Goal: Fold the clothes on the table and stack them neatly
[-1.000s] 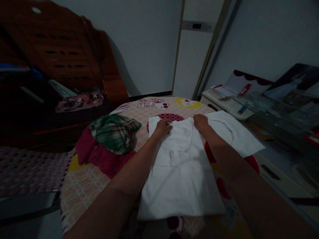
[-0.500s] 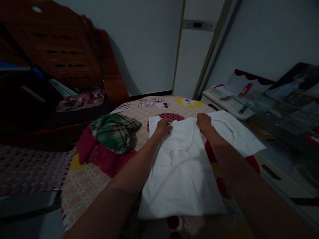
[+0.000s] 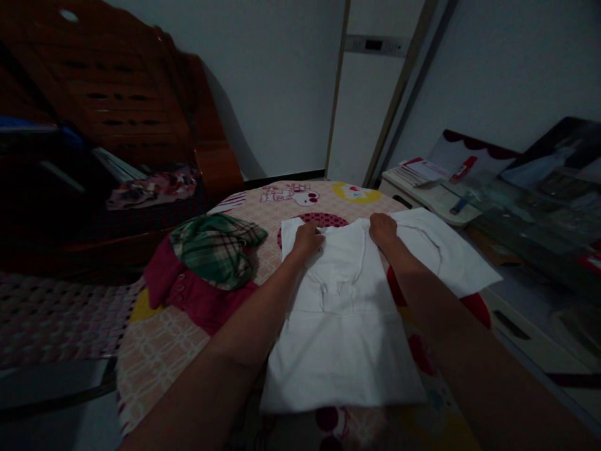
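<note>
A white garment (image 3: 342,357) lies spread on the round table (image 3: 164,351), its narrower end away from me. My left hand (image 3: 307,240) is closed on the far left part of its cloth. At the far right side, my right hand (image 3: 382,228) grips the same garment, fingers curled down. Another stretch of white cloth (image 3: 451,257) with a curved seam extends to the right, past my right hand; whether it joins the garment is hidden. Left of my left forearm sit a green plaid cloth (image 3: 211,250) and a magenta garment (image 3: 188,294), bunched together.
A carved wooden chair (image 3: 107,94) stands at the back left, with a patterned cloth (image 3: 154,188) on its seat. A white cabinet (image 3: 455,210) and a glass shelf (image 3: 521,207) border the table at right. A tall white appliance (image 3: 366,113) stands behind.
Almost nothing differs. Both hands keep their grip on the white garment, and the cloth lies as it did.
</note>
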Tool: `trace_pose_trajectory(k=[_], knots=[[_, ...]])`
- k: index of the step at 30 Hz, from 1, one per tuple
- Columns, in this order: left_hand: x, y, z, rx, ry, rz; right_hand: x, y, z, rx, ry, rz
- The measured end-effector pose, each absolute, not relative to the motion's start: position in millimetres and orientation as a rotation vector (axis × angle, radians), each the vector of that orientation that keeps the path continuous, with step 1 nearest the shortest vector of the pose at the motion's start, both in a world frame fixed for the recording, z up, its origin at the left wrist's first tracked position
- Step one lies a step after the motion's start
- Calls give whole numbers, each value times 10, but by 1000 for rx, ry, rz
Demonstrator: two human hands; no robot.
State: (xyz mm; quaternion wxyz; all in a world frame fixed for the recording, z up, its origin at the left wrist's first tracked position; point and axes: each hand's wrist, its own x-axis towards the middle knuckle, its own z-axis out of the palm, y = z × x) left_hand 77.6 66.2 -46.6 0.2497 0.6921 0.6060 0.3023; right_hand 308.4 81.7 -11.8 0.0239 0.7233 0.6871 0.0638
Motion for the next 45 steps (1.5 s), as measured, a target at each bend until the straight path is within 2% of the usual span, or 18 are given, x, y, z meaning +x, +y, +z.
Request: trace_pose_trajectory(k=[6, 11, 13, 16, 22, 24, 27, 29, 37, 41, 45], knots=[[793, 651, -504, 1980, 1697, 775, 2814, 381, 51, 2171, 2362, 265], [788, 653, -500, 2001, 1678, 762, 2644, -259, -66, 1616, 2800, -150], [784, 660, -504, 2006, 1673, 767, 2640, -426, -202, 1471, 2960, -159], [779, 672, -520, 2001, 1669, 766, 2653, -509, -319, 1493, 3042, -105], [777, 688, -547, 2024, 1665, 786, 2724, -464, -174, 1626, 3044, -727], [776, 692, -548, 2033, 1665, 773, 2734, -473, -215, 1598, 3072, -657], [772, 692, -548, 2034, 1669, 747, 2713, -483, -362, 1558, 3077, -325], [769, 689, -549, 2031, 1662, 749, 2696, -475, -420, 1579, 3063, -217], [790, 703, -569, 2081, 1668, 730, 2723, -482, -237, 1409, 3158, -911], [794, 716, -577, 2089, 1681, 716, 2714, -537, -222, 1384, 3191, -874], [776, 726, -590, 2104, 1676, 721, 2684, -560, -245, 1367, 3184, -597]])
